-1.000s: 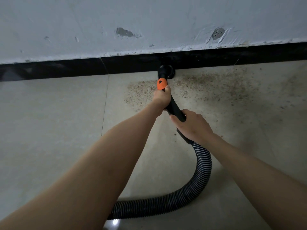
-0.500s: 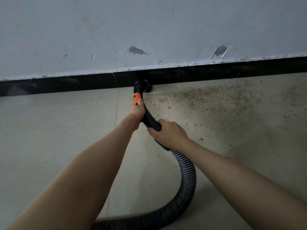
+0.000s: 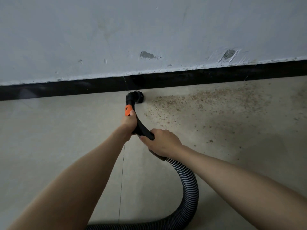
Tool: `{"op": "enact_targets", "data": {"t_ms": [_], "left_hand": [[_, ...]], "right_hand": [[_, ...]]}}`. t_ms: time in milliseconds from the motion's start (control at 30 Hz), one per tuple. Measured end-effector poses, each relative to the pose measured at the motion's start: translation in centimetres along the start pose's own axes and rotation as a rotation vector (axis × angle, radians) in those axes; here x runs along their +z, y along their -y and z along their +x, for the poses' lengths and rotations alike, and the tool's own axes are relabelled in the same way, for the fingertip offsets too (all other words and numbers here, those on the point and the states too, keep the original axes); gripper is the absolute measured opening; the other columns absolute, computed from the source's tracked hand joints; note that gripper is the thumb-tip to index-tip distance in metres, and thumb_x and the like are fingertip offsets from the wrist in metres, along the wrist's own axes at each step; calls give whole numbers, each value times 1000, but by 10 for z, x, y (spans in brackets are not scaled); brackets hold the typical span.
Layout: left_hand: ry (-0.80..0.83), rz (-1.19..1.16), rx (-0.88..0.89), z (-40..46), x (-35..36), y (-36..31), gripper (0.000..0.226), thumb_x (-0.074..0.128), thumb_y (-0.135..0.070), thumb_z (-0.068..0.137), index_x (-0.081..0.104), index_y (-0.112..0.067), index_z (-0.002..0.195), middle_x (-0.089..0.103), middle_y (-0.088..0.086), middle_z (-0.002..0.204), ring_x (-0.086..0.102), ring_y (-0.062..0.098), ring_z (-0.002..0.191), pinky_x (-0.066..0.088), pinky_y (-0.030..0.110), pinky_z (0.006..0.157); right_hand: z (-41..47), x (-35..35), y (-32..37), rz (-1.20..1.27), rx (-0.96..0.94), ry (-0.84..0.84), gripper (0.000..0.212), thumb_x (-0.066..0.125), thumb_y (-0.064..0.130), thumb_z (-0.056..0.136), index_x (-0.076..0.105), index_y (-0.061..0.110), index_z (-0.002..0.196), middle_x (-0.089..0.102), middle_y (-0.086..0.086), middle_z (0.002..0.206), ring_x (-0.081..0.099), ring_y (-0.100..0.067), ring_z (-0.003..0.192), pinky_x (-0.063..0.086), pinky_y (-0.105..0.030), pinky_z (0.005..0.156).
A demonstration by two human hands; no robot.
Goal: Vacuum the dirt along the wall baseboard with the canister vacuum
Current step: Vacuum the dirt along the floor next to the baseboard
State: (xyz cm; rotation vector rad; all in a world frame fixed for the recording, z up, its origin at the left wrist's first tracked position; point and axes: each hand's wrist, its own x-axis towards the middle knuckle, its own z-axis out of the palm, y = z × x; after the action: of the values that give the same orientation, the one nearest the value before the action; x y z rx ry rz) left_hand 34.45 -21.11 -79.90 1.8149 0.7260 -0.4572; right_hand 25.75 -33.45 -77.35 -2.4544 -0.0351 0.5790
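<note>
The curved black plastic vacuum wand point(image 3: 141, 125) is gripped by both hands, left hand point(image 3: 129, 121) wrapped just below the orange collar point(image 3: 127, 110), right hand point(image 3: 163, 141) clamped near the ribbed grey-black hose point(image 3: 191, 188). The round black nozzle point(image 3: 137, 96), against the glossy black baseboard point(image 3: 66, 90), has been slid left past the brown speckled dirt point(image 3: 207, 105), so most of it probably still needs a pass.
</note>
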Motion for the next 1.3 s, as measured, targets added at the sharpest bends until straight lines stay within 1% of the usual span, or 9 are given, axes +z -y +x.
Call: {"op": "enact_targets", "data": {"t_ms": [100, 200, 400, 567, 733, 833, 933, 1133, 1300], "left_hand": [[22, 43, 12, -4, 6, -4, 48, 27, -45, 100, 43, -4, 118, 52, 12, 96, 54, 27, 90, 47, 36, 71], [35, 68, 14, -9, 12, -6, 44, 27, -45, 100, 42, -4, 108, 50, 9, 83, 55, 24, 79, 47, 34, 65], [49, 73, 30, -13, 20, -9, 42, 29, -44, 100, 41, -4, 109, 50, 9, 82, 55, 25, 84, 49, 36, 72], [88, 88, 55, -19, 30, -12, 40, 27, -41, 101, 39, -5, 110, 50, 9, 83, 53, 21, 73, 47, 33, 66], [123, 108, 74, -27, 44, -17, 45, 26, -44, 100, 40, -3, 114, 51, 10, 84, 54, 21, 73, 46, 29, 57], [161, 78, 73, -31, 56, -20, 48, 27, -45, 100, 43, -3, 115, 54, 12, 89, 57, 23, 79, 50, 33, 68], [212, 7, 51, -35, 66, -23, 48, 33, -46, 99, 43, -3, 118, 54, 14, 100, 57, 27, 90, 50, 36, 77], [244, 41, 56, -44, 92, -28, 53, 32, -50, 98, 45, -3, 119, 52, 8, 87, 54, 21, 75, 48, 34, 71], [272, 56, 67, -50, 120, -31, 63, 26, -53, 97, 46, 0, 126, 50, 11, 88, 51, 23, 76, 47, 36, 71]], "right_hand": [[-4, -1, -5, 74, 20, -3, 47, 42, 62, 92, 56, 17, 95, 68, -4, 94, 64, -25, 85, 51, -35, 74], [-8, -1, -11, 92, 42, -8, 52, 41, 63, 92, 59, 15, 97, 69, -5, 95, 65, -26, 85, 53, -38, 79], [-9, -2, -17, 95, 69, -29, 59, 39, 65, 91, 61, 11, 98, 68, -8, 95, 64, -27, 85, 50, -36, 74], [-13, -5, -26, 111, 92, -49, 57, 39, 65, 92, 58, 12, 97, 68, -8, 98, 64, -28, 89, 51, -37, 77], [-19, -8, -35, 162, 125, -81, 53, 39, 64, 92, 56, 14, 89, 69, -6, 92, 65, -26, 81, 50, -34, 70], [-23, -12, -42, 177, 152, -106, 51, 40, 64, 92, 55, 15, 86, 67, -4, 86, 62, -24, 75, 44, -30, 61], [-27, -16, -50, 214, 173, -121, 49, 41, 64, 91, 52, 17, 82, 63, -1, 80, 60, -23, 72, 42, -30, 59], [-37, -19, -65, 255, 214, -169, 46, 42, 63, 90, 48, 21, 72, 58, 3, 71, 57, -18, 63, 39, -29, 53], [-47, -24, -82, 292, 250, -231, 44, 43, 61, 90, 46, 22, 70, 56, 3, 68, 54, -16, 58, 35, -28, 50]]}}
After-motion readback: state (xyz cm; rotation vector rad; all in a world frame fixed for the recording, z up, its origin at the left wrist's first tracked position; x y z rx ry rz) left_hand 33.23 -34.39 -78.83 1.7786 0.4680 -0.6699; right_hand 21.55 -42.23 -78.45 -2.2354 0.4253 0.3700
